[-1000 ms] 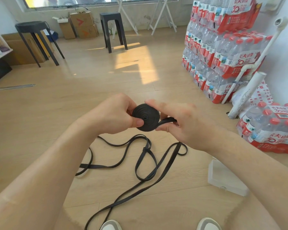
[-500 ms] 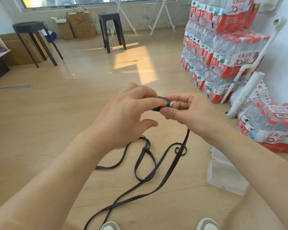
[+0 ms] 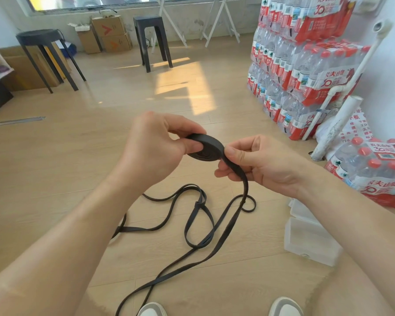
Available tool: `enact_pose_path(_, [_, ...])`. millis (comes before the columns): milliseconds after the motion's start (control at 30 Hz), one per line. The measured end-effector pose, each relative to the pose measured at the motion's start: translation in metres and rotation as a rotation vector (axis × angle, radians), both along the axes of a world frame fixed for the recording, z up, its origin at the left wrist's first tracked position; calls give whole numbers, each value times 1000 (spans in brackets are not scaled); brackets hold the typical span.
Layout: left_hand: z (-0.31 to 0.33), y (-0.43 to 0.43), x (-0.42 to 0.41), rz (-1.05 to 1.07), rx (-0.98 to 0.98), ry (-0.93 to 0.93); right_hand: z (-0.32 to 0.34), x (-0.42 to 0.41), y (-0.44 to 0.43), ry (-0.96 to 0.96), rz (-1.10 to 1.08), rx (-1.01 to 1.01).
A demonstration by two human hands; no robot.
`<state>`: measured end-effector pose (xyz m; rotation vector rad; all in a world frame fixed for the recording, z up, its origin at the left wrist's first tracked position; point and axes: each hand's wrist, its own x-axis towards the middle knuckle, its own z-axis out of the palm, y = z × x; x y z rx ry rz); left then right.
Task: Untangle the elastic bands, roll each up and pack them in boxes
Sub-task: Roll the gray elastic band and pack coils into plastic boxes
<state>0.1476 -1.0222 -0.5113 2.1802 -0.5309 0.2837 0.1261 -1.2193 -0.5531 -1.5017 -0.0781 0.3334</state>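
A wooden floor [image 3: 89, 160] fills the view, with stacked bottle packs [image 3: 306, 65] at far right. A clear box [image 3: 310, 242] lies on the floor at near right. A black band [image 3: 193, 221] trails in loose loops across the floor, rising to the hands. The left hand [image 3: 153, 151] pinches a flat roll [image 3: 206, 148] of band between thumb and fingers [image 3: 185, 127]. The right hand [image 3: 267, 165] pinches the band's tail just beside the roll.

- The black elastic band's coil [image 3: 206, 149] is a flat, tight roll, tilted so that its spiral face shows, gripped in the air by the left hand [image 3: 155, 151].
- Its loose tail [image 3: 198, 224] leaves the coil's right edge, is pinched by the right hand [image 3: 267, 163], and drops into crossing loops on the floor [image 3: 55, 169].
- A translucent plastic box [image 3: 310, 242] lies on the floor right of the loops.
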Motion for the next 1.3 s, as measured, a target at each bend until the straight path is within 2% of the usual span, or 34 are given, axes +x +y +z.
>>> enact_pose_path(167, [2,5,3,-11,-204,156,1,1,6,-101,-68,-66])
enact_pose_path(367, [-1,3,5,-10,-398,295,3,-2,11,-121,-127,5])
enact_pose_path(667, [-5,-1,6,8,-519,405,1,-2,11,-39,-98,194])
enact_pose_path(800, [-8,-2,8,28,-575,450,0,-2,11,-83,-140,208])
enact_pose_path(967, [-12,-4,9,63,-654,502,1,-2,15,-206,-267,109])
enact_pose_path(1067, [-14,-8,8,106,-696,515,0,-2,21,-437,-423,-185])
enact_pose_path(1133, [-15,-10,8,134,-708,513,1,-3,23,-518,-462,-297])
enact_pose_path(1300, [-19,-12,9,166,-761,518,4,-6,27,-448,-426,-175])
